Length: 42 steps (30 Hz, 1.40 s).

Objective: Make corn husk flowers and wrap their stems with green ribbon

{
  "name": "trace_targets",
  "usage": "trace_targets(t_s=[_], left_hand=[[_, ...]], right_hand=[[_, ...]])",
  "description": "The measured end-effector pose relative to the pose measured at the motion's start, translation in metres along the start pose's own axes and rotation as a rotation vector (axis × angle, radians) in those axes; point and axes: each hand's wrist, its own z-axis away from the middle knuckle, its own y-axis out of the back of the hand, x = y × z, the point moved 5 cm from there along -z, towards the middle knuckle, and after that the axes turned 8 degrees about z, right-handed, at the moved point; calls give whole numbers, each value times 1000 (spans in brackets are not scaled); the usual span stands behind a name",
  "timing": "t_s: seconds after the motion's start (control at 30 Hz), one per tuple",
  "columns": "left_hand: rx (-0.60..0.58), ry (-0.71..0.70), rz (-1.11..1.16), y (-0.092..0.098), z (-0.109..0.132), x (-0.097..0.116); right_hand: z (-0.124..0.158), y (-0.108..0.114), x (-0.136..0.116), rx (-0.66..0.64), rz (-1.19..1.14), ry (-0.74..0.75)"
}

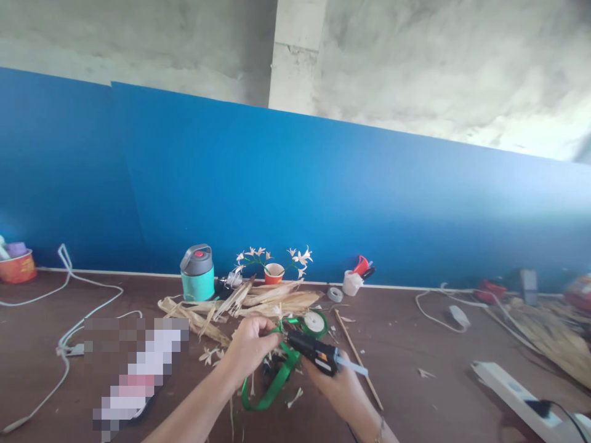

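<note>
My right hand (333,383) is wrapped round a black glue gun (314,352), a pale glue stick poking out of its back. The gun's nozzle points left, close to the fingertips of my left hand (255,344). Those fingers are pinched at the end of a green ribbon (276,389), which hangs in a loop below; a small pale flower (278,311) shows just above them. Behind the gun lies a ribbon spool (314,322). Dried husks (277,301) are spread beyond my hands.
A turquoise flask (198,284), a red cup (274,274) with flower stems and a white pen cup (352,283) stand along the blue partition (295,197). A thin stick (359,360) lies right of the gun. Farther right is a power strip (517,400); white cables (69,332) run at left.
</note>
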Motion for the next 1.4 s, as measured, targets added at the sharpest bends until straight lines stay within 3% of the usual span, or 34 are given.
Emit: trace_targets(t_s=[0.87, 1.13, 1.4], left_hand=[[2, -7, -56, 1, 1, 2], [-16, -13, -21, -1, -2, -5], [-13, -5, -3, -2, 1, 3]], right_hand=[[0, -1, 8, 27, -48, -7], [1, 0, 3, -31, -46, -7], [-1, -3, 6, -35, -73, 2]])
